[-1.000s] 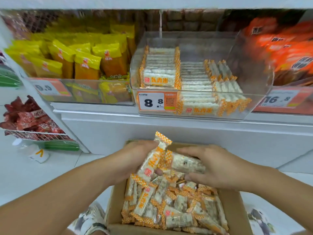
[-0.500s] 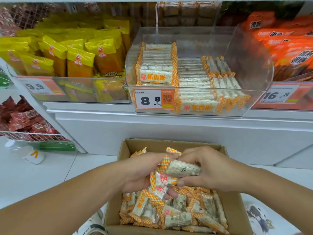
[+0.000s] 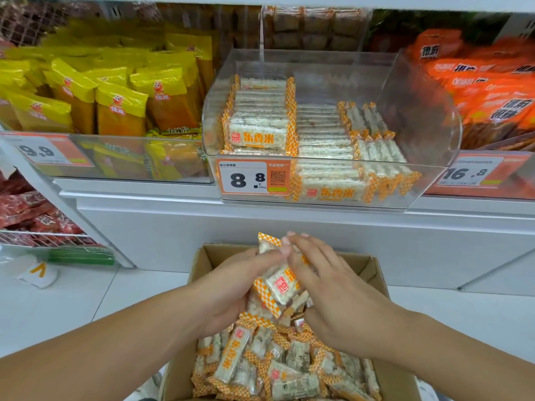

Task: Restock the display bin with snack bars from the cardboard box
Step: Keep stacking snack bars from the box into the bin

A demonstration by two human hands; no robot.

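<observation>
Bars [image 3: 279, 280] look light and fairly stiff inside slick, crinkly film, so a bundle can slide apart; best held across the middle from both sides, not by the checkered end seals. Left hand [image 3: 231, 287] cups a small bundle from below and the left, fingers curled round it. Right hand [image 3: 333, 290] presses it from the right, fingers nearly straight, tips meeting the left thumb at the top. The bundle sits just above the box [image 3: 373, 266], near its far edge; more bars lie loose inside. The bin [image 3: 419, 134] on the shelf above is part filled, right side low.
</observation>
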